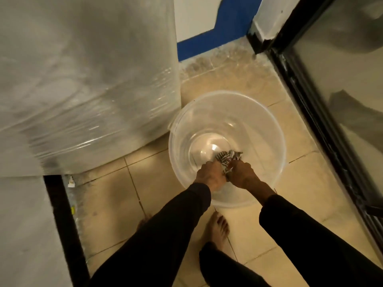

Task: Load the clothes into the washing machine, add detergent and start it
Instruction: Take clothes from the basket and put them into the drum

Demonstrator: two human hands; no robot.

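A round, clear plastic basin (227,121) stands on the beige tiled floor (116,195), and everything else is placed from it. Down inside the basin, on the side nearest the person, lies a small crumpled cloth with black and white stripes (227,158), resting on the basin's see-through bottom. Both hands reach over the near rim into the basin. The left hand (209,175) grips the near left edge of the striped cloth, its fingers curled down into the fabric. The right hand (242,174) holds the near right edge of the same cloth, fingers likewise clenched on it; the two hands are almost touching, with the cloth bunched between them. Both arms wear long black sleeves (306,230).

Just left of the basin, with its corner almost against the basin's rim, stands a tall white appliance wrapped in shiny clear plastic film (87,79). Whether it is the washing machine cannot be told. Behind the basin the floor meets a white wall with a blue painted band (226,27) along its foot. To the right of the basin, a little apart, runs a black-framed glass door (339,83). Nearer than the basin, a bare foot (217,228) stands on the tiles between the two sleeves.
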